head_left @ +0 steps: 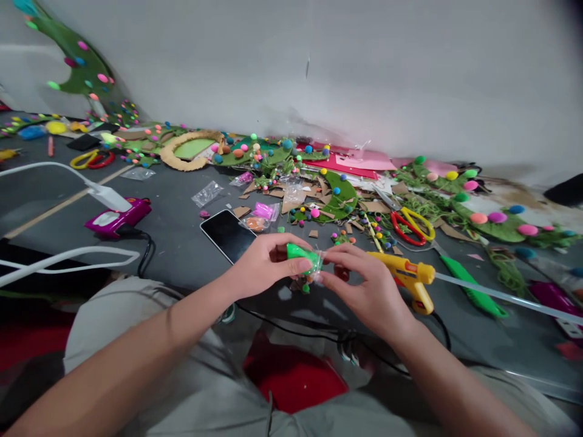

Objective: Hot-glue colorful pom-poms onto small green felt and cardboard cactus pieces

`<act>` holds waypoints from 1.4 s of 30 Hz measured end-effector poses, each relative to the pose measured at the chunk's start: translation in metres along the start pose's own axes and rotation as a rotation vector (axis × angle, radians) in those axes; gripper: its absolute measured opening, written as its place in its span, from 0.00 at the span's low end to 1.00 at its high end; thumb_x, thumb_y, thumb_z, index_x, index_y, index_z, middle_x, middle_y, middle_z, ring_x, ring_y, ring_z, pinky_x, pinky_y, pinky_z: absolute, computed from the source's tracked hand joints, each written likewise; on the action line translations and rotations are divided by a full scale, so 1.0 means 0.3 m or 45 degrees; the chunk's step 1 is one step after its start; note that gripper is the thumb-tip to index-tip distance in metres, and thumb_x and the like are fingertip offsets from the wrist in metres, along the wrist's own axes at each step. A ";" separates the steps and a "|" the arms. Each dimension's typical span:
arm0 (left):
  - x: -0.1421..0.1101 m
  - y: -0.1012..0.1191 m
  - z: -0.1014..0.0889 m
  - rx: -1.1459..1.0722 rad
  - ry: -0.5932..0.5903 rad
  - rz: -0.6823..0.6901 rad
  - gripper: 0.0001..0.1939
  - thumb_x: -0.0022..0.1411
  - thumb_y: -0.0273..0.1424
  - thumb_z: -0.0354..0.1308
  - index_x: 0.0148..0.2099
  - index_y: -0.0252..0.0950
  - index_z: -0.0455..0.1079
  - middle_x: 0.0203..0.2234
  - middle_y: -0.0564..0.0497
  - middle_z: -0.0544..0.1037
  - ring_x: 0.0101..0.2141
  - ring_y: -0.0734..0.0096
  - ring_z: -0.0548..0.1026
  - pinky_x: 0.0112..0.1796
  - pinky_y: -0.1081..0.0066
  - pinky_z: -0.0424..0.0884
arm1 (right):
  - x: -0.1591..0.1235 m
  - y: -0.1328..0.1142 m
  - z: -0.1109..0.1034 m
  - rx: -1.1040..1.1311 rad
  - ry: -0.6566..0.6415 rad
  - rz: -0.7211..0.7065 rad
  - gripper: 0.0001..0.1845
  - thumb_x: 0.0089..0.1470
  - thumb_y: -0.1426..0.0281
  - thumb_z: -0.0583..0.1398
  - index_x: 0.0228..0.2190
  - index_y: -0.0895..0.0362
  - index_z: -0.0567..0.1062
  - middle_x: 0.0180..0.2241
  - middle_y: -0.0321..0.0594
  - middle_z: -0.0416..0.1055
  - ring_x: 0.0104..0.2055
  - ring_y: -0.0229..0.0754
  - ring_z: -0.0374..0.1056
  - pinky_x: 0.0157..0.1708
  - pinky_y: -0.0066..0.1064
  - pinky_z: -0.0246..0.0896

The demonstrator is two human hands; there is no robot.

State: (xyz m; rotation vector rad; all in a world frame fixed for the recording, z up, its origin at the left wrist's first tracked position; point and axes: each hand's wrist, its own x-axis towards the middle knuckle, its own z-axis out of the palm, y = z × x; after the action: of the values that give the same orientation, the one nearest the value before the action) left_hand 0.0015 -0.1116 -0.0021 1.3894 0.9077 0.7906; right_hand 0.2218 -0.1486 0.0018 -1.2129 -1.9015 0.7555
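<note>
Between both hands is a small clear plastic packet [302, 257] with something bright green inside, perhaps modelling clay. My left hand [268, 262] pinches its left side between thumb and fingers. At the packet's right end, my right hand [359, 282] grips the clear plastic with thumb and fingertips. Just right of that hand lies a yellow glue gun [405, 273] with a long clear glue stick in its back. A phone [226, 233] rests on the table left of the packet. Pink [265, 210] and orange [255, 224] packets lie beyond the hands.
Red and yellow scissors [412, 226] and a green-handled knife [473, 288] lie at right. Green felt crescents [341, 194] with pompoms and cardboard scraps fill the back. A purple power strip [119, 217] with a white charger sits left. Black cable hangs below the table edge.
</note>
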 end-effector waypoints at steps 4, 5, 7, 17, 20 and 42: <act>-0.001 -0.017 0.001 -0.052 -0.032 -0.034 0.19 0.56 0.38 0.73 0.47 0.36 0.77 0.34 0.51 0.82 0.31 0.73 0.79 0.34 0.76 0.76 | -0.009 -0.009 0.005 -0.067 -0.052 -0.018 0.08 0.61 0.63 0.65 0.41 0.53 0.79 0.38 0.38 0.75 0.32 0.37 0.67 0.33 0.31 0.64; -0.001 -0.018 0.002 -0.072 -0.043 -0.051 0.20 0.56 0.38 0.73 0.47 0.35 0.76 0.34 0.51 0.82 0.31 0.72 0.80 0.34 0.74 0.77 | -0.010 -0.009 0.006 -0.084 -0.061 -0.025 0.07 0.62 0.65 0.64 0.40 0.53 0.78 0.37 0.38 0.74 0.33 0.38 0.67 0.34 0.31 0.63; -0.001 -0.014 0.005 -0.088 -0.060 -0.066 0.21 0.56 0.39 0.73 0.47 0.34 0.75 0.34 0.50 0.82 0.30 0.71 0.79 0.34 0.72 0.78 | -0.012 -0.010 0.008 -0.110 -0.072 -0.044 0.03 0.64 0.68 0.61 0.39 0.54 0.75 0.35 0.37 0.72 0.34 0.38 0.68 0.35 0.31 0.63; 0.022 0.049 -0.114 0.389 0.216 0.099 0.17 0.58 0.41 0.71 0.44 0.35 0.78 0.32 0.50 0.81 0.30 0.72 0.77 0.31 0.74 0.73 | -0.038 -0.024 -0.005 -0.280 0.137 -0.042 0.10 0.70 0.67 0.52 0.35 0.54 0.65 0.29 0.32 0.63 0.30 0.36 0.61 0.32 0.29 0.57; 0.057 0.073 -0.258 0.523 0.557 0.149 0.19 0.59 0.41 0.68 0.48 0.34 0.78 0.35 0.48 0.82 0.33 0.70 0.77 0.34 0.72 0.74 | -0.047 -0.038 -0.026 -0.193 0.119 -0.029 0.17 0.70 0.64 0.54 0.27 0.54 0.63 0.22 0.28 0.57 0.24 0.33 0.55 0.26 0.27 0.52; 0.131 0.024 -0.425 1.471 0.064 0.064 0.22 0.62 0.48 0.61 0.50 0.39 0.78 0.47 0.46 0.80 0.44 0.58 0.77 0.42 0.66 0.70 | -0.049 0.026 -0.043 -0.007 -0.247 0.061 0.11 0.67 0.66 0.59 0.45 0.53 0.81 0.33 0.35 0.80 0.32 0.35 0.73 0.36 0.26 0.67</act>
State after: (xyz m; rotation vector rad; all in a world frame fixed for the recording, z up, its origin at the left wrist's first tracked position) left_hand -0.0932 -0.0177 0.0064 2.3838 1.4708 0.2874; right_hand 0.2403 -0.1583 -0.0013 -1.2295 -2.0376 0.9232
